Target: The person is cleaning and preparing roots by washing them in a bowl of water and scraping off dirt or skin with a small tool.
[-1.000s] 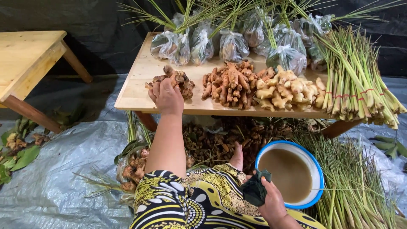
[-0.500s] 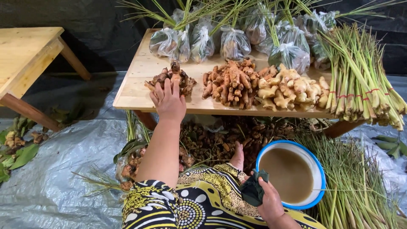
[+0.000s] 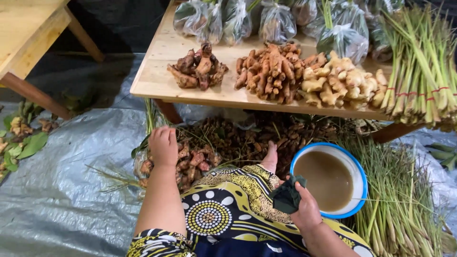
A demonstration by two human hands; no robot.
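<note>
My left hand (image 3: 163,144) reaches down onto a heap of reddish-brown roots (image 3: 193,161) on the tarp under the low wooden table (image 3: 157,76); whether the fingers grip a root I cannot tell. My right hand (image 3: 304,209) is closed on a dark green cloth (image 3: 287,195) beside a blue-rimmed bowl of muddy water (image 3: 328,178). On the table lie three piles: dark brown roots (image 3: 197,69), orange-brown roots (image 3: 271,71) and pale ginger (image 3: 340,83). A bare foot (image 3: 270,157) rests among the roots on the ground.
Clear bags of produce (image 3: 276,21) line the table's far edge. Lemongrass bundles (image 3: 421,71) lie at the table's right end, and more lemongrass (image 3: 400,190) on the ground. A second wooden table (image 3: 26,33) stands left. Leaves and scraps (image 3: 21,140) lie on the grey tarp (image 3: 62,190).
My left hand left the dark root pile on the table and came down to the roots on the ground. The view tilted down and closer. The right hand still holds the cloth.
</note>
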